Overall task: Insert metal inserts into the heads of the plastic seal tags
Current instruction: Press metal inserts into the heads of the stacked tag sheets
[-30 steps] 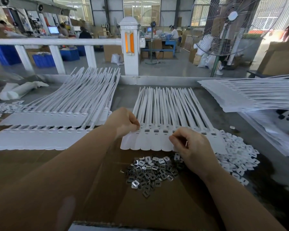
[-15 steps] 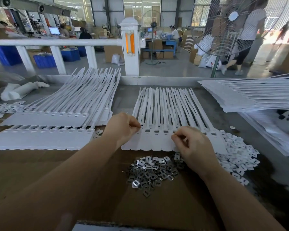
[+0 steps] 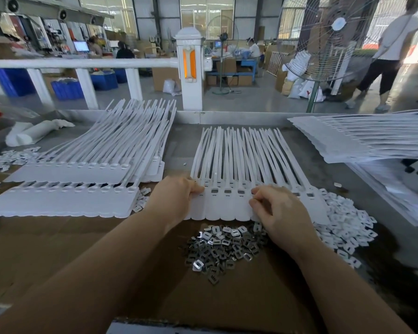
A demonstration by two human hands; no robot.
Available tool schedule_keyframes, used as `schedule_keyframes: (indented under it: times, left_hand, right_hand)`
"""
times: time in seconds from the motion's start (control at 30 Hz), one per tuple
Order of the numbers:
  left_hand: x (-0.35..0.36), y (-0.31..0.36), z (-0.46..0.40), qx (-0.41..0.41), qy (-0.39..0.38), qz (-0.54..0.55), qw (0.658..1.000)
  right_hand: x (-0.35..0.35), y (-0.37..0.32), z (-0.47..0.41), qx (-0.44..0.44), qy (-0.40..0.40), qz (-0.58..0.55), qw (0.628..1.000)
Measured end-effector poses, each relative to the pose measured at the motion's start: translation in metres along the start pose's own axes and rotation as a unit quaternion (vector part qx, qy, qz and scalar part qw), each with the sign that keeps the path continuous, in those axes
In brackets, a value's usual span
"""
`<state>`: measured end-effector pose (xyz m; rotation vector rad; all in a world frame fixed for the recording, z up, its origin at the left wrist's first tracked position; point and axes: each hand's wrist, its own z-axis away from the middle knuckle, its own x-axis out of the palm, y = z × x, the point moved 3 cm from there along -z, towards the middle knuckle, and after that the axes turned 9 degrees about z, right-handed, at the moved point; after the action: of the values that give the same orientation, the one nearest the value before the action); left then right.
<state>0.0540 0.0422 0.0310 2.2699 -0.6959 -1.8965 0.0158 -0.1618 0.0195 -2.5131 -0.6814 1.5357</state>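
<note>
The left hand (image 3: 176, 197) pinches the left edge of the seal tag row (image 3: 227, 203) at frame centre, while the right hand (image 3: 279, 212), fingers curled, presses a tag head above the metal inserts (image 3: 225, 249).

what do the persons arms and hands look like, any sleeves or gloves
Both arms are bare from the lower edge of the view to the hands, with no sleeve showing. The left hand and right hand wear no gloves. No ring, watch or bracelet shows on the fingers or wrists, and no markings show.

Factory hall – stacked seal tags (image 3: 101, 165), blue crates (image 3: 67, 89), pedestal fan (image 3: 323, 39)
</note>
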Motion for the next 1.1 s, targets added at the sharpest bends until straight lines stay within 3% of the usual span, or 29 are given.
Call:
schedule_keyframes:
  times: [0.53, 0.7, 0.8, 0.93, 1.1]
  left_hand:
    - [0.007, -0.001, 0.005, 0.04, 0.001, -0.019, 0.999]
    - [-0.007, 0.014, 0.005, -0.011, 0.018, 0.046, 0.999]
    - [-0.007, 0.041, 0.01, 0.01, 0.04, 0.123, 0.992]
    - [0.007, 0.077, 0.014, 0.044, 0.01, 0.226, 0.973]
    - [0.012, 0.083, 0.01, 0.019, 0.039, 0.306, 0.951]
  right_hand:
    - [0.0, 0.001, 0.0, 0.001, 0.017, 0.004, 1.0]
    - [-0.003, 0.001, 0.0, 0.018, 0.022, -0.028, 0.999]
    - [-0.005, -0.001, -0.001, 0.017, 0.016, -0.06, 0.998]
    - [-0.008, -0.004, -0.002, 0.006, 0.03, -0.086, 0.996]
    - [-0.008, -0.002, -0.002, 0.025, 0.011, -0.128, 0.991]
